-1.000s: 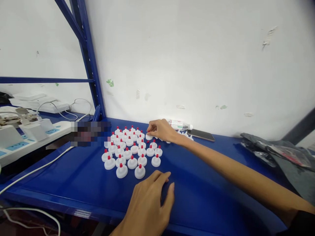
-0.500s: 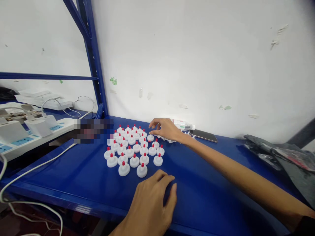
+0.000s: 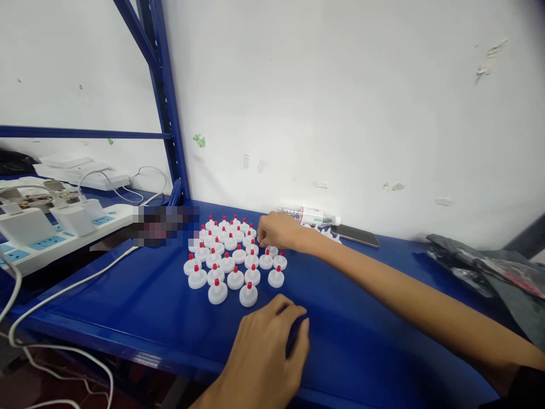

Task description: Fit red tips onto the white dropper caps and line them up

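Note:
Several white round caps with red tips (image 3: 217, 292) stand upright in a cluster on the blue table (image 3: 140, 307). At the cluster's right back edge is my right hand (image 3: 279, 230), its fingers bent down and pressed together; what they hold, if anything, is hidden. Behind its wrist lie white pointed pieces (image 3: 330, 234), partly covered by the arm. My left hand (image 3: 272, 346) rests near the table's front edge, in front of the caps, fingers loosely curved and thumb apart, with nothing in it.
A clear bottle (image 3: 313, 216) lies by the wall, beside a dark phone (image 3: 356, 235). Grey plastic bags (image 3: 477, 272) are at the right. On the left are a white power strip (image 3: 51, 241) with chargers, white cables (image 3: 76, 279) and a blue metal post (image 3: 168, 102).
My right hand has turned and closed its fingers down at the caps' back right edge, uncovering more of the bottle. My left hand keeps its pose. The view has shifted slightly.

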`<state>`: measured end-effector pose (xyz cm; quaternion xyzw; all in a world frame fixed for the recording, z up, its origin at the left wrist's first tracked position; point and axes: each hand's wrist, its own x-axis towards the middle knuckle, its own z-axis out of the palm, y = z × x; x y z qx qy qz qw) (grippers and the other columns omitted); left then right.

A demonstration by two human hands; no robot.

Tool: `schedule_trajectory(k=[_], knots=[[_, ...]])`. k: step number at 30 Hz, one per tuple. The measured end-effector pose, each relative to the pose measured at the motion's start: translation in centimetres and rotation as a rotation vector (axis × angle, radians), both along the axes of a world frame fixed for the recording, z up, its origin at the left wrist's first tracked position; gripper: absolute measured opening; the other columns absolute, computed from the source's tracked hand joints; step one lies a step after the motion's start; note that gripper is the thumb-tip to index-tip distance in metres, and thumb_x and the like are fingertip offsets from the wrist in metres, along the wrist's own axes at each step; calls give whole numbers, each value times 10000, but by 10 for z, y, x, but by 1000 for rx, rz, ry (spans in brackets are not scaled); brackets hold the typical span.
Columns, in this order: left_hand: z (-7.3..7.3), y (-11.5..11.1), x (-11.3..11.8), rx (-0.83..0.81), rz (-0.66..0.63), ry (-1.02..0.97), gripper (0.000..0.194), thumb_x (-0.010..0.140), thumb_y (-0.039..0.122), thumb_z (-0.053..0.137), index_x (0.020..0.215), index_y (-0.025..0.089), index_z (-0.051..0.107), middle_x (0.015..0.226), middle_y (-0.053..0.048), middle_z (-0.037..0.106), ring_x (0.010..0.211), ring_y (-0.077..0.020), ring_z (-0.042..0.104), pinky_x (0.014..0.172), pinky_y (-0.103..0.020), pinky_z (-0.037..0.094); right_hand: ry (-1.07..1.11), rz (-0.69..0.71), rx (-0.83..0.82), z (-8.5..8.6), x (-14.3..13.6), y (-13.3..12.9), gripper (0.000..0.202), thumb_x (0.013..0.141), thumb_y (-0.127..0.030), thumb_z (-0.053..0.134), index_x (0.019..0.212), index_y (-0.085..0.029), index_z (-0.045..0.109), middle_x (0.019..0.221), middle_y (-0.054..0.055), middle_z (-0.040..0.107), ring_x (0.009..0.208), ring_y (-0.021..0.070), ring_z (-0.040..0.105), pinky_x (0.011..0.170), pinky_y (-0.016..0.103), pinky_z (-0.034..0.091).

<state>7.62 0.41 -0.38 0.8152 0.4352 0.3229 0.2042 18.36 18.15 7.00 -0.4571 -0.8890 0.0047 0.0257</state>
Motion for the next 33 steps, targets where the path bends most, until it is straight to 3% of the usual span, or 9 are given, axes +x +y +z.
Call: schedule_trajectory(k=[4,7,9,11,13,16,20,26,33], knots=[[-5,-3,1,28,-23,-33,288,990,236,476,1066,231,754,994,-37,738,681,-155,674,622,-284,494,-43,15,28,3,-3,0,78,763,-115,781,720,-180,780,780,85,764,759,246,703,630,294,420],[1,-2,-10,153,-16,-88,291,1001,209,458,1028,231,747,954,-28,741,748,-160,698,655,-267,513,-20,5,78,11,9,-4,54,831,-164,751,808,-195,788,859,86,776,819,254,705,649,302,418],[15,6,-25,313,99,-84,281,1003,212,464,1041,228,742,978,-36,748,824,-184,707,741,-294,530,8,-22,111,18,24,-11,73,881,-210,722,885,-212,795,926,85,783,867,261,703,666,310,422],[38,22,-42,393,268,52,252,1002,253,496,1031,252,746,1010,-37,756,914,-231,697,828,-355,521,25,-53,121,23,45,-21,98,908,-249,704,919,-226,798,955,77,787,887,261,702,676,316,430],[60,43,-58,329,378,298,237,984,306,548,1127,255,730,1114,-58,753,1046,-294,667,869,-406,506,21,-89,105,24,67,-32,108,906,-248,697,898,-230,803,924,65,790,843,252,705,657,317,433],[80,76,-70,172,359,497,269,950,302,601,1181,222,715,1115,-95,755,1085,-326,656,823,-393,502,-3,-147,37,17,98,-47,104,885,-237,707,888,-247,810,890,43,794,806,243,711,632,312,441],[78,102,-67,77,319,586,169,893,252,670,1030,184,741,979,-106,757,930,-276,692,771,-363,505,-18,-217,-50,0,127,-59,91,863,-250,718,869,-254,809,881,32,796,765,225,716,599,301,449],[75,113,-64,18,285,649,304,962,452,633,947,155,690,890,-37,714,784,-175,667,783,-367,536,-8,-256,-76,-11,145,-68,105,861,-239,705,862,-264,807,868,27,792,776,228,715,577,294,425],[88,116,-73,77,327,702,187,924,249,568,852,201,734,847,-88,740,784,-241,693,697,-324,461,18,-256,-84,-15,152,-70,119,885,-249,679,873,-259,797,892,32,788,818,237,709,629,311,436]])
